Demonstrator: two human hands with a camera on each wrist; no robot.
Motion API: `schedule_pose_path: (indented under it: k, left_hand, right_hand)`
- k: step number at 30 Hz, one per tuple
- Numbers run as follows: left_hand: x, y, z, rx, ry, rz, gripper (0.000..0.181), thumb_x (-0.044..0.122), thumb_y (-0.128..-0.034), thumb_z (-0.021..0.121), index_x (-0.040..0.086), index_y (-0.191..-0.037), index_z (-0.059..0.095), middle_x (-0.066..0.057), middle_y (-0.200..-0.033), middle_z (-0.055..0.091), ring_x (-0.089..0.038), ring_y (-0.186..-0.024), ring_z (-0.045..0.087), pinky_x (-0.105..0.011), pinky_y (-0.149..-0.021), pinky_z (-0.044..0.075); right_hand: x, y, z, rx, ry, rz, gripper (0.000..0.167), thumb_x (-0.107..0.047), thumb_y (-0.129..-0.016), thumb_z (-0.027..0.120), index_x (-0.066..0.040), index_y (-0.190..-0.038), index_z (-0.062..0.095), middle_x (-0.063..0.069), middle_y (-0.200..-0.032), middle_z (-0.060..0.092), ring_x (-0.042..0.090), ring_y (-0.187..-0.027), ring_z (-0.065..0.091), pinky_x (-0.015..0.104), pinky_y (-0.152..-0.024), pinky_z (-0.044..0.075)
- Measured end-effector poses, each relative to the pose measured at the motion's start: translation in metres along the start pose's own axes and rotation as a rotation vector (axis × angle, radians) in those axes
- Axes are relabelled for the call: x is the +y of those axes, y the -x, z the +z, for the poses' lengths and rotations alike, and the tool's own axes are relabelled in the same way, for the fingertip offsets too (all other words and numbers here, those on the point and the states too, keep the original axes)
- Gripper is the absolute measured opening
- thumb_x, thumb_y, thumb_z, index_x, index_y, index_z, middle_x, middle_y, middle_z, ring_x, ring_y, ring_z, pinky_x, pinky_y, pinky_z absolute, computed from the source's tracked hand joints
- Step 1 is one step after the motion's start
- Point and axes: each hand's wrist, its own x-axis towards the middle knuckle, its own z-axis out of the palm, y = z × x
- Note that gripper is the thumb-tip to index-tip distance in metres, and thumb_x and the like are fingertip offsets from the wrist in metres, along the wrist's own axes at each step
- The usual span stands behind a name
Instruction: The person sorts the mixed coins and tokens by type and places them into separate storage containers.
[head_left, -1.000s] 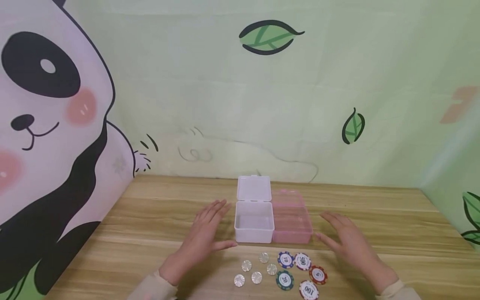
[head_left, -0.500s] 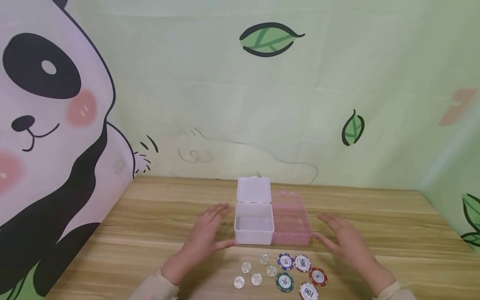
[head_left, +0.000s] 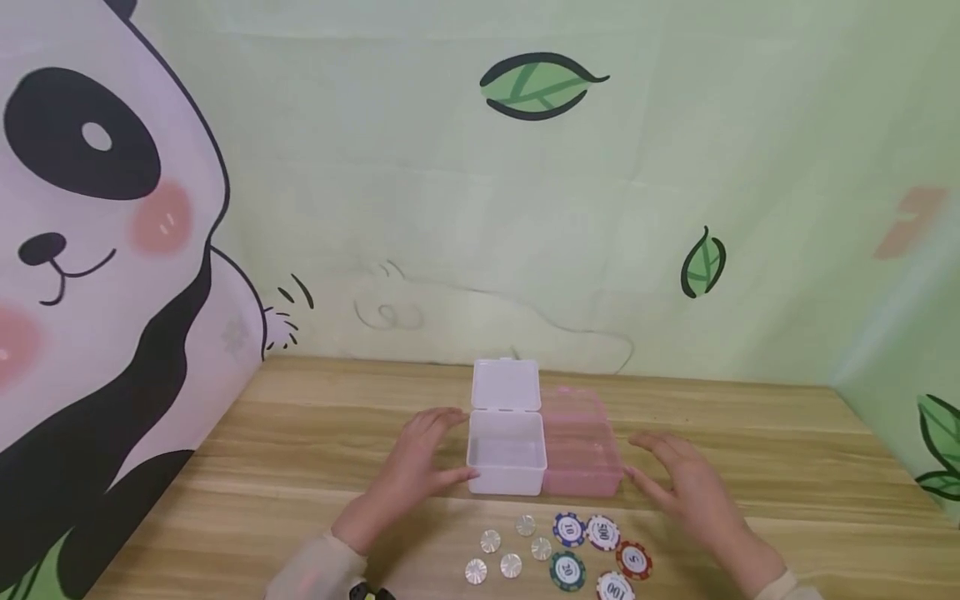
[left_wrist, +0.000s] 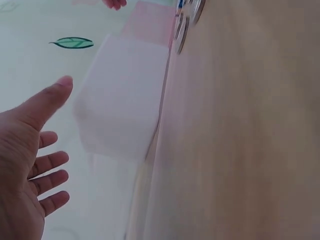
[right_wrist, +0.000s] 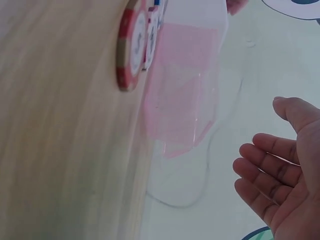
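Note:
A white plastic box (head_left: 507,454) stands on the table with its lid raised at the back. Directly to its right, touching it, is a clear pink box (head_left: 581,458), also with its lid back. My left hand (head_left: 412,458) is beside the white box, fingers extended; its thumb overlaps the front left corner in the head view, while the left wrist view shows a gap. To the right of the pink box hovers my right hand (head_left: 693,492), palm inward, with relaxed fingers. Both hands hold nothing. Before the boxes lie several clear ridged discs (head_left: 511,566) and poker chips (head_left: 567,571).
The wooden table (head_left: 337,387) ends at a pale green cloth backdrop (head_left: 390,183) printed with a panda and leaves. A red poker chip (head_left: 634,560) lies nearest the right hand. A dark and yellow item (head_left: 371,592) shows by the left sleeve.
Both hands have edged slightly inward toward the boxes. The head view has tilted up a little, so everything sits lower in it. Boxes, discs and chips keep their places.

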Motion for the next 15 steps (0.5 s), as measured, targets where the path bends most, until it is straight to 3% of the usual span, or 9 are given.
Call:
schedule_pose_path:
  k: [9,15]
  left_hand:
    - [-0.008,-0.008,0.004,-0.089,0.067,-0.013,0.067,0.036,-0.0685,0.084,0.007,-0.124,0.058,-0.011,-0.130,0.059,-0.032,-0.126,0.050,-0.051,-0.109,0.037]
    - [-0.008,-0.012,0.007,-0.110,0.063,-0.018,0.065,0.036,-0.0704,0.083,0.007,-0.123,0.059,-0.011,-0.130,0.060,-0.031,-0.125,0.051,-0.051,-0.108,0.038]
  right_hand:
    - [-0.012,0.001,0.002,0.090,0.004,-0.102,0.031,-0.017,-0.078,0.075,-0.006,-0.106,0.068,0.008,-0.104,0.071,0.028,-0.100,0.065,0.049,-0.087,0.053]
    - [-0.023,0.002,0.003,0.110,-0.005,-0.168,0.027,-0.014,-0.075,0.078,-0.009,-0.100,0.069,0.001,-0.097,0.071,0.017,-0.089,0.065,0.038,-0.079,0.056]
